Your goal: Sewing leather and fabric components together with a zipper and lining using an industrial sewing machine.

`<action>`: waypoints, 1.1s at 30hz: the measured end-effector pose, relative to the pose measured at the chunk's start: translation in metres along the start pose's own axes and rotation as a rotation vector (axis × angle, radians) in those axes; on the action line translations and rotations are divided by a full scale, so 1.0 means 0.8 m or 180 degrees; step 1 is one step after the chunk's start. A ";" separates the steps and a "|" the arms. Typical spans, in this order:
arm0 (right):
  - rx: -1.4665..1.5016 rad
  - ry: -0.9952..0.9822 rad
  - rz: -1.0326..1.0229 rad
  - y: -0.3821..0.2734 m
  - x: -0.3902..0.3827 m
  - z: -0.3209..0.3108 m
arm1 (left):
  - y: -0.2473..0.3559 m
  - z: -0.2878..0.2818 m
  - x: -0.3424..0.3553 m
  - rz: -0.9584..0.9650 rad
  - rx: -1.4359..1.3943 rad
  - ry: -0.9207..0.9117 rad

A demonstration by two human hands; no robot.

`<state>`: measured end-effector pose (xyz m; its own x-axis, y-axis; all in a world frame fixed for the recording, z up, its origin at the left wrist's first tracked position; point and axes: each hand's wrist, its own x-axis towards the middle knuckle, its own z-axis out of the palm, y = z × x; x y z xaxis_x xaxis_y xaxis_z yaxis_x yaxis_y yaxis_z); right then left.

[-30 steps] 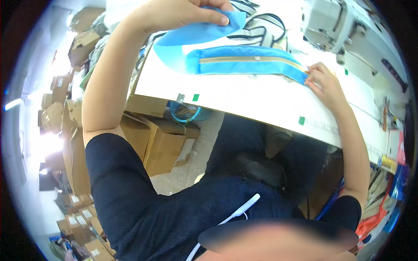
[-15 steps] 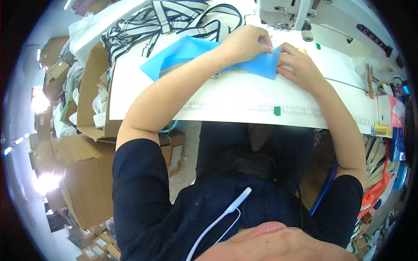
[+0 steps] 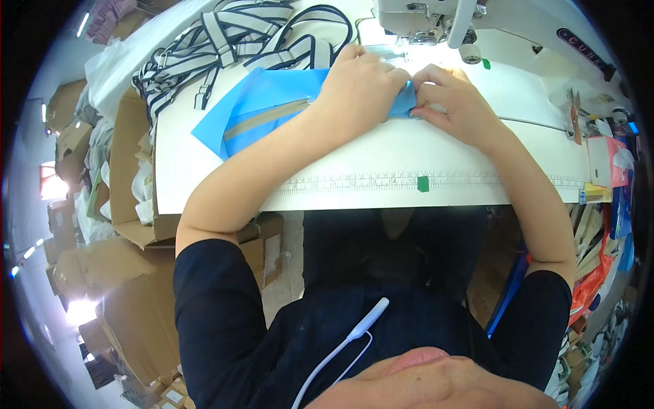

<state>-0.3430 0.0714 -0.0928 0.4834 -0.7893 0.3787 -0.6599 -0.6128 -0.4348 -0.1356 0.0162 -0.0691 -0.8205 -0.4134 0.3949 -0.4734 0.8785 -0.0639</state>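
A piece of blue fabric [image 3: 272, 88] with a tan zipper [image 3: 266, 118] across it lies on the white sewing table, just in front of the sewing machine's needle area [image 3: 426, 37]. My left hand [image 3: 361, 88] rests over the fabric with its fingers curled, gripping the piece near its right end. At that right end my right hand [image 3: 453, 102] pinches the edge between thumb and fingers, close to the left fingertips. Part of the blue piece is hidden under my left hand and forearm.
Striped black-and-white webbing straps [image 3: 225, 34] are heaped at the back left of the table. A printed ruler [image 3: 340, 181] runs along the front edge, with a green patch [image 3: 423, 184]. Scissors [image 3: 575, 116] lie at the right. Cardboard boxes [image 3: 139, 307] stand at the left.
The blue fabric and both hands have shifted left in the view. The left hand has turned lower over the fabric, and more of the zipper shows. The camera view has also moved slightly.
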 end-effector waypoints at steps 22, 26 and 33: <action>-0.0284 0.0059 -0.0054 -0.003 0.003 -0.002 | 0.012 0.006 -0.020 -0.0507 -0.0617 0.0131; -0.0372 0.0086 -0.0186 -0.002 0.003 0.000 | 0.010 0.008 -0.020 -0.0431 -0.0588 0.0212; -0.0173 0.0010 -0.0046 -0.003 0.001 0.000 | 0.012 0.007 -0.021 -0.0470 -0.0531 0.0076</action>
<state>-0.3409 0.0722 -0.0912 0.4914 -0.7801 0.3873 -0.6831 -0.6211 -0.3843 -0.1282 0.0297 -0.0817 -0.7374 -0.5363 0.4105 -0.5265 0.8372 0.1479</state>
